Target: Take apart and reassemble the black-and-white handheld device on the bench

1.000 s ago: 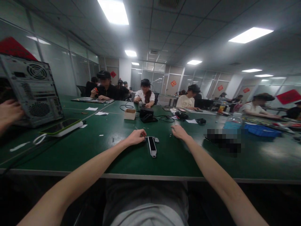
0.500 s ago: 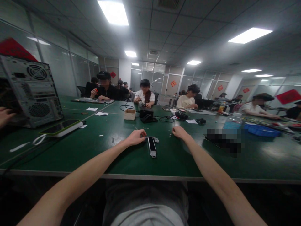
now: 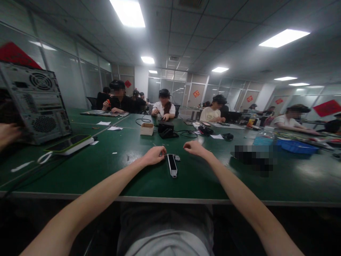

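A slim white pen-like device with a long black screen (image 3: 172,165) lies on the green table, its narrow tip toward me. Beside its far end, on the right, rests a small grey piece (image 3: 177,158). My left hand (image 3: 154,155) is just left of that far end, fingers curled together; something small and greyish shows at the fingertips, too small to name. On the other side, my right hand (image 3: 197,148) hovers to the right of the grey piece, thumb and fingers drawn together in a pinch. Whatever it holds, if anything, cannot be made out.
Left stands an open computer case (image 3: 44,106), with another person's hand (image 3: 9,135) at it and a phone (image 3: 68,143) nearby. Ahead are a small box (image 3: 147,129), a black device (image 3: 165,128) and cables. A blue tray (image 3: 297,146) and bottle (image 3: 263,137) are right. People sit opposite.
My right hand has moved left, closer to the device and the small grey piece. My left hand and the device have stayed almost in place.
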### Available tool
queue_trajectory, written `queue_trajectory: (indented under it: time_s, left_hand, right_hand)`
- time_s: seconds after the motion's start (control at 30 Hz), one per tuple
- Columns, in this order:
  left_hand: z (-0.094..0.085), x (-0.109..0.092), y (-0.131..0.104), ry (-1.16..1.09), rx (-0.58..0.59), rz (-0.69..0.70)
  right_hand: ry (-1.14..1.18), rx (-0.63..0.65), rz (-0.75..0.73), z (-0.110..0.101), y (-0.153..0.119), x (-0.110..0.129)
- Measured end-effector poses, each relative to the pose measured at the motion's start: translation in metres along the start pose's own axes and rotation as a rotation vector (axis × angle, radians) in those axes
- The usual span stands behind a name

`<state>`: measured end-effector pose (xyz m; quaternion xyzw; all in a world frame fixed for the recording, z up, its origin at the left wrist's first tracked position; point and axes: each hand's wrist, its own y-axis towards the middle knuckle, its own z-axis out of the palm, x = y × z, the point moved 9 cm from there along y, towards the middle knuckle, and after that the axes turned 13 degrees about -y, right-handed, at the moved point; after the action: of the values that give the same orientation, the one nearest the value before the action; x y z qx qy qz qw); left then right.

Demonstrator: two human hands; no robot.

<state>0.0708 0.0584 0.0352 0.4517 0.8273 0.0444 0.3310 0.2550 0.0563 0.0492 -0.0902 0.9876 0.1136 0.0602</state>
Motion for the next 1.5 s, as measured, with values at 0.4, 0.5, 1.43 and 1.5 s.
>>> queue_trajectory:
  time_s: [0.4, 0.5, 1.43, 1.5]
  left_hand:
    - [-0.002, -0.005, -0.002, 0.027, 0.004, 0.004]
    - [-0.002, -0.005, -0.002, 0.027, 0.0, 0.03]
    - [-0.001, -0.005, -0.003, 0.054, 0.008, 0.061]
    - [0.0, -0.005, -0.003, 0.053, 0.008, 0.066]
  right_hand:
    - [0.18, -0.003, -0.207, -0.013, -0.011, 0.065]
    - [0.206, 0.007, -0.202, -0.011, -0.011, 0.064]
    - [0.403, 0.049, -0.195, -0.002, -0.009, 0.055]
    - [0.445, 0.061, -0.187, 0.002, -0.008, 0.053]
